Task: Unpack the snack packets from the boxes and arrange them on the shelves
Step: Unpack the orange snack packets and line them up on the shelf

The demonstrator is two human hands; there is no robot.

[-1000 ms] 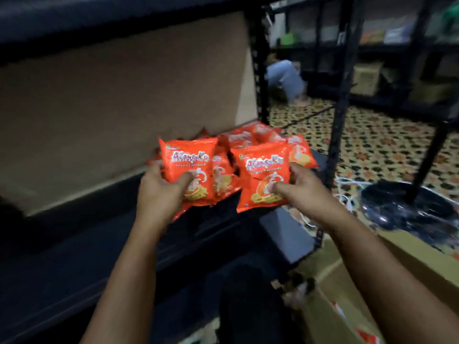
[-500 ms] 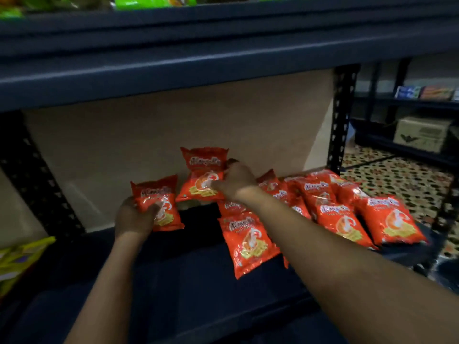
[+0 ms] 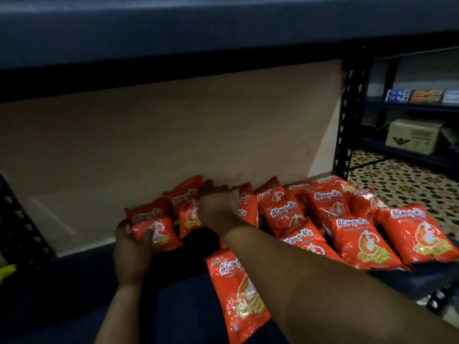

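Observation:
Several red-orange snack packets [image 3: 357, 234] lie in a loose pile on the dark blue shelf [image 3: 74, 281], mostly to the right. My left hand [image 3: 131, 252] grips one packet [image 3: 154, 224] by its lower left corner, standing it near the back board. My right hand [image 3: 217, 207] holds a second packet [image 3: 186, 207] just right of it, against the back board. One more packet [image 3: 238, 294] lies flat under my right forearm.
A tan back board [image 3: 173, 132] closes the rear of the shelf, and the upper shelf [image 3: 223, 33] overhangs low. A black perforated upright [image 3: 347, 115] stands at the right. Beyond it are a patterned floor, another rack and a cardboard box [image 3: 412, 136].
Both hands carried their packets onto the shelf and back toward the board. My right hand lowered its packet to stand beside the left one. The view moved closer.

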